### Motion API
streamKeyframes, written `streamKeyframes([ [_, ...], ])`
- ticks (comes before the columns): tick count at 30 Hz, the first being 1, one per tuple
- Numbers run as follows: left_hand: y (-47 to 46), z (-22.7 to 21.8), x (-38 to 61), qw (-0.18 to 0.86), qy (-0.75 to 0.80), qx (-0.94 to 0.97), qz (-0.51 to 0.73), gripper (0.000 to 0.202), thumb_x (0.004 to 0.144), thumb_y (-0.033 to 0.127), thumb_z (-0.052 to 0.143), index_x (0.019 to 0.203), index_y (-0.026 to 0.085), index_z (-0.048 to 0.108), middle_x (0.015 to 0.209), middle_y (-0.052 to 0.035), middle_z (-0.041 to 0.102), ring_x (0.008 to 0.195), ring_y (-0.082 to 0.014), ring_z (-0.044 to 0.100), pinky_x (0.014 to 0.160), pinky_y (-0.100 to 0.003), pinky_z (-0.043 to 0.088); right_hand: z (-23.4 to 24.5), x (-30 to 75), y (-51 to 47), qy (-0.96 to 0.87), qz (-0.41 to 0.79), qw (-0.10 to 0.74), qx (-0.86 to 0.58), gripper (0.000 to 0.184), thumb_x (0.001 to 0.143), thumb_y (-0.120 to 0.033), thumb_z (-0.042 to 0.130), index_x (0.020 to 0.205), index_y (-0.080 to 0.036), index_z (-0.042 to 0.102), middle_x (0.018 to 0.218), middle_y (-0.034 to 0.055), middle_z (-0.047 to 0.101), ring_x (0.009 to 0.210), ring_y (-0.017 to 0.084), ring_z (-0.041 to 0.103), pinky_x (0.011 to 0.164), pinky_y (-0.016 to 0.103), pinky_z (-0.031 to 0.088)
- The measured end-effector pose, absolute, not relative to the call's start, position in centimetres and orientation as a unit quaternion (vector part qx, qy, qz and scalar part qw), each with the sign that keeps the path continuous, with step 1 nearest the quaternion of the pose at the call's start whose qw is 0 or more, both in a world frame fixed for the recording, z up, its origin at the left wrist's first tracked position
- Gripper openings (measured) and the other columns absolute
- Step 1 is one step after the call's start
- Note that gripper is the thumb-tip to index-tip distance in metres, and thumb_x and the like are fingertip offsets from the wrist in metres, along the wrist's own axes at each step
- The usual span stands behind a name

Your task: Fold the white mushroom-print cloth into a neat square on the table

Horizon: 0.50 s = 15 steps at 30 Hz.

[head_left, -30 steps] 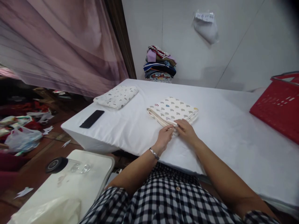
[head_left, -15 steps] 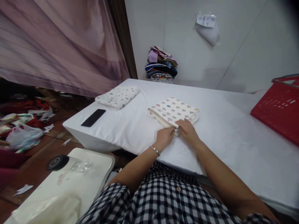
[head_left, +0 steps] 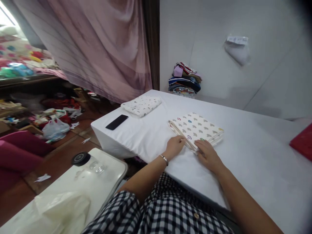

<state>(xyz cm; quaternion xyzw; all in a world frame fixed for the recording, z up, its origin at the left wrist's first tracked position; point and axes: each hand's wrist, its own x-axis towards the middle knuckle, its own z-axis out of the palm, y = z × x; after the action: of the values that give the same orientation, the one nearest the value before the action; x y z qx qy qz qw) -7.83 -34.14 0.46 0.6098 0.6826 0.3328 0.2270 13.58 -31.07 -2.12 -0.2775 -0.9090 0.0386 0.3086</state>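
A folded cream cloth (head_left: 195, 125) printed with grey, red, blue and green motifs lies in front of me on the white-covered table (head_left: 148, 136). My left hand (head_left: 175, 147), with a bracelet at its wrist, has its fingers curled in a pinch at the cloth's front left edge. My right hand (head_left: 209, 156) grips the near corner, fingers over the top layer and thumb lower at the edge. The layers under the fingers are partly hidden. Further left lies a second folded white cloth (head_left: 141, 105) with small dark prints, touched by neither hand.
A black phone (head_left: 117, 122) lies near the table's left end. Stacked fabrics (head_left: 184, 79) stand by the wall. A red basket (head_left: 302, 141) is at the right edge. A small white side table (head_left: 107, 162) holds a round black-lidded item (head_left: 81, 158) and a plastic bag (head_left: 60, 211).
My view has turned left. My left hand has slid from the near corner along the cloth's left edge, away from the right hand, which stays at the corner.
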Motion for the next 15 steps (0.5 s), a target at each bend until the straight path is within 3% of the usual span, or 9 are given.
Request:
streamKeyframes([
  [4, -30.6, 0.7, -12.3, 0.175, 0.751, 0.526, 0.358, 0.027, 0.082, 0.023, 0.054, 0.107, 0.019, 0.063, 0.098, -0.0047, 0.067, 0.091, -0.0184, 0.060, 0.082, -0.027, 0.044, -2.2, 13.5, -31.2, -0.909, 0.031, 0.315, -0.270, 0.049, 0.081, -0.018, 0.050, 0.130, -0.024, 0.048, 0.130, 0.0099, 0.052, 0.120, 0.025, 0.047, 0.105, 0.051, 0.033],
  [7, -28.0, 0.5, -14.5, 0.162, 0.772, 0.486, 0.375, 0.043, 0.081, 0.025, 0.055, 0.123, 0.016, 0.052, 0.120, -0.0102, 0.058, 0.104, -0.0206, 0.056, 0.086, -0.029, 0.043, -2.3, 13.3, -31.2, -0.907, 0.037, 0.321, -0.270, 0.047, 0.084, -0.021, 0.049, 0.131, -0.026, 0.048, 0.134, 0.0093, 0.049, 0.123, 0.026, 0.045, 0.103, 0.050, 0.035],
  [10, -26.2, 0.1, -15.0, 0.144, 0.763, 0.508, 0.374, 0.056, 0.081, 0.027, 0.054, 0.134, 0.015, 0.042, 0.129, -0.0123, 0.052, 0.113, -0.0227, 0.051, 0.092, -0.032, 0.040, -2.4, 13.2, -31.1, -0.903, 0.042, 0.324, -0.281, 0.047, 0.085, -0.023, 0.048, 0.132, -0.026, 0.048, 0.135, 0.0091, 0.049, 0.125, 0.026, 0.044, 0.103, 0.050, 0.036],
  [15, -24.5, -0.5, -15.3, 0.130, 0.734, 0.567, 0.351, 0.038, 0.081, 0.020, 0.048, 0.118, 0.021, 0.059, 0.118, -0.0071, 0.060, 0.110, -0.0215, 0.052, 0.093, -0.030, 0.039, -2.8, 13.1, -31.0, -0.880, 0.078, 0.341, -0.322, 0.042, 0.088, -0.029, 0.046, 0.130, -0.026, 0.050, 0.127, 0.0081, 0.056, 0.119, 0.025, 0.050, 0.100, 0.048, 0.040],
])
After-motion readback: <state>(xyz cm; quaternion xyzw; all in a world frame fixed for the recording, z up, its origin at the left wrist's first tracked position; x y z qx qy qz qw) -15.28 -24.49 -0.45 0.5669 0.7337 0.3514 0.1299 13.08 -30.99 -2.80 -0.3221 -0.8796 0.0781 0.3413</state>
